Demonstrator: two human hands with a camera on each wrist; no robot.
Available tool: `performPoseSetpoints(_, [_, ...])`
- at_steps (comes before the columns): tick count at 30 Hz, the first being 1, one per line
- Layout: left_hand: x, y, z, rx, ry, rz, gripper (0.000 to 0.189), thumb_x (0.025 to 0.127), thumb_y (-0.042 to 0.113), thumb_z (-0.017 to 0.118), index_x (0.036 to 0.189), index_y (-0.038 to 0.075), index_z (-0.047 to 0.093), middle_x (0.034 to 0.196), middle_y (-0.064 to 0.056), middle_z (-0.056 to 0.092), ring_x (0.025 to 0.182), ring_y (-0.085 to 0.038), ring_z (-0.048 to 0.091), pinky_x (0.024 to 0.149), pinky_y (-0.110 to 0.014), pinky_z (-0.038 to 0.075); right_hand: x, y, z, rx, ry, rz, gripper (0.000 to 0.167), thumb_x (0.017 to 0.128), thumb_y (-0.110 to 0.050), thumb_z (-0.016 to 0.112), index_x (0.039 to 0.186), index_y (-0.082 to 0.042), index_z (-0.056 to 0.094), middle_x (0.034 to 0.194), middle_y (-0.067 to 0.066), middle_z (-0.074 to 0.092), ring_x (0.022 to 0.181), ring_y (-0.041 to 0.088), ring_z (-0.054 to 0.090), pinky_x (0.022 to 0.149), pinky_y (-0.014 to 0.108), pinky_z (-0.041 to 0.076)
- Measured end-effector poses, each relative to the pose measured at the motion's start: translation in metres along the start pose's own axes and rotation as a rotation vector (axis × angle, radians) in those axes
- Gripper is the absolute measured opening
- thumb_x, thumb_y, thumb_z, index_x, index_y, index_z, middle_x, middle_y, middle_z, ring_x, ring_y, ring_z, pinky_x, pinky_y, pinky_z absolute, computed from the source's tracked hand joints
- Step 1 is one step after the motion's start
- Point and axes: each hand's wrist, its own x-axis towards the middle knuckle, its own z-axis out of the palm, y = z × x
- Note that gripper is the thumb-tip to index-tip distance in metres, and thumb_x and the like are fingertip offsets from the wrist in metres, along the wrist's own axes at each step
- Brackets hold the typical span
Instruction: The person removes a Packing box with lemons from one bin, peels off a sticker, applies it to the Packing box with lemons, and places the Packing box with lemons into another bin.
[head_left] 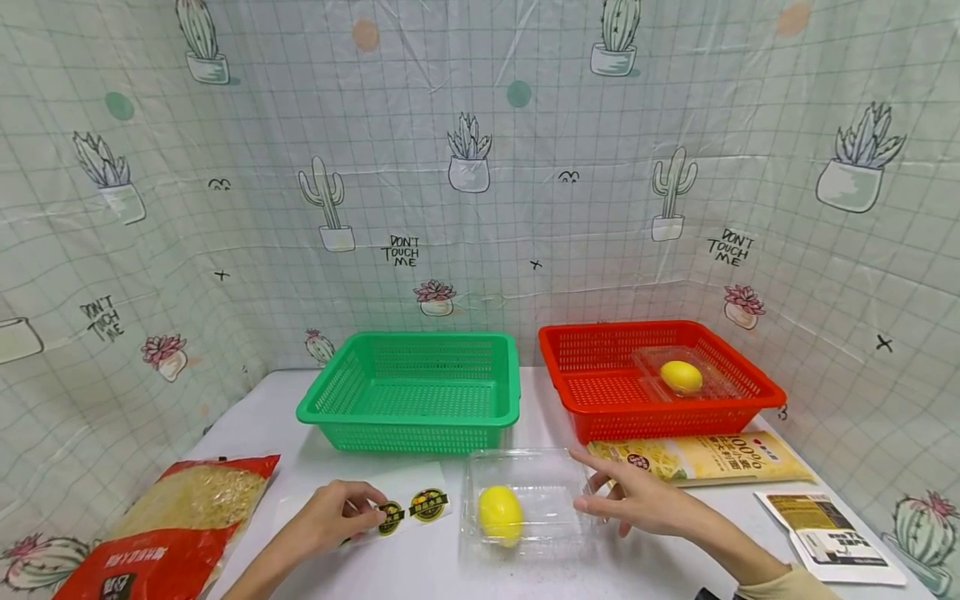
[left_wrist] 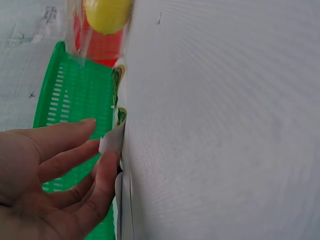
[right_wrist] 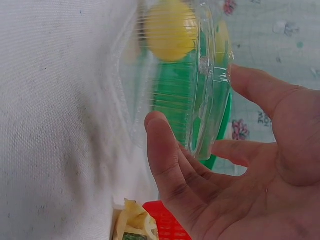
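Head view looks forward-down; close wrist views share the lemon [head_left: 500, 512]

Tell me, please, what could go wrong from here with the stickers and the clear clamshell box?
The left hand pinches a raised white flap at the sticker sheet, so a sticker might crease or tear. The right hand grips one end of the clear clamshell box, which could dent or slide, perhaps making the lemon inside roll.
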Motion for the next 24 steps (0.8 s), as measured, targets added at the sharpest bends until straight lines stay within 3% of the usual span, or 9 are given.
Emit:
performPoseSetpoints(9, [-0.0001, -0.0016, -0.0009, -0.005, -0.014, 0.005, 0.020, 0.091, 0.016, 0.068, 0.102, 0.000, 0.072, 0.077, -0.005, 0.068, 0.059, -0.009, 0.058, 0.050, -0.021, 0.044, 0.0010, 0.0012, -0.0003, -0.015, -0.005, -0.020, 0.076, 0.094, -0.030, 0.066, 0.154, -0.004, 0.028, 0.111, 0.018, 0.060, 0.067, 0.020, 0.062, 0.052, 0.035, 0.057])
performPoseSetpoints(17, [0.0000, -0.0001, 0.0002, -0.042, 0.000, -0.033, 0.018, 0.090, 0.015, 0.069, 0.098, -0.001, 0.072, 0.082, -0.007, 0.069, 0.066, -0.014, 0.064, 0.056, -0.025, 0.056, 0.0003, 0.0003, -0.0005, -0.020, -0.006, -0.020, 0.076, 0.095, -0.030, 0.065, 0.154, -0.003, 0.027, 0.111, 0.018, 0.060, 0.066, 0.021, 0.062, 0.052, 0.034, 0.056])
performPoseSetpoints(24, [-0.0010, 0.0010, 0.0003, -0.058, 0.018, -0.026, 0.015, 0.091, 0.010, 0.067, 0.097, -0.003, 0.071, 0.083, -0.008, 0.069, 0.065, -0.013, 0.065, 0.054, -0.025, 0.056, -0.0009, 0.0016, -0.0006, -0.029, -0.012, -0.042, 0.075, 0.095, -0.030, 0.064, 0.154, -0.003, 0.027, 0.111, 0.019, 0.061, 0.067, 0.020, 0.063, 0.052, 0.033, 0.056])
